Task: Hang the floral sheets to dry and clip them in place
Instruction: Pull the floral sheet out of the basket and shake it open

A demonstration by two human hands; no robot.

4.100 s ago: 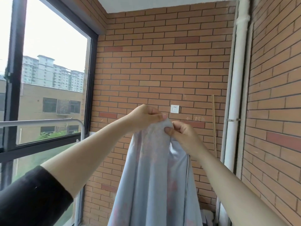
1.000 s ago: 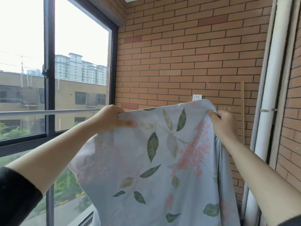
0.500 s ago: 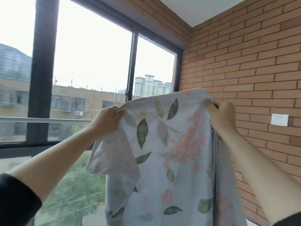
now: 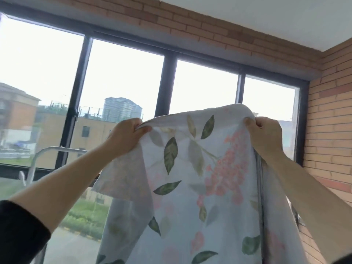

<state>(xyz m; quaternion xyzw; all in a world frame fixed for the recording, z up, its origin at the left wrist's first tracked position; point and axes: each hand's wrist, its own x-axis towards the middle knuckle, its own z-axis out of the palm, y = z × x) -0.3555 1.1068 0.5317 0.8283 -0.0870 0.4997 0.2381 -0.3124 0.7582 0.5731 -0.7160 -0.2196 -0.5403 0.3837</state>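
Pale-blue floral sheet (image 4: pixel 190 197), seemingly single, in two tight grips: left hand (image 4: pixel 126 137), right hand (image 4: pixel 266 135).

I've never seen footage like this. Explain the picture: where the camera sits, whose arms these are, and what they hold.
There is no machine here. A person wears one wide-angle camera on the head, so you look out along their own arms. The left hand and the right hand each pinch the top edge of a floral sheet. It is held up, spread between them, and the rest hangs down. Behind it are a dark-framed window, a metal rail and a brick wall. No table or clip shows, and the sheet is not yet hung.
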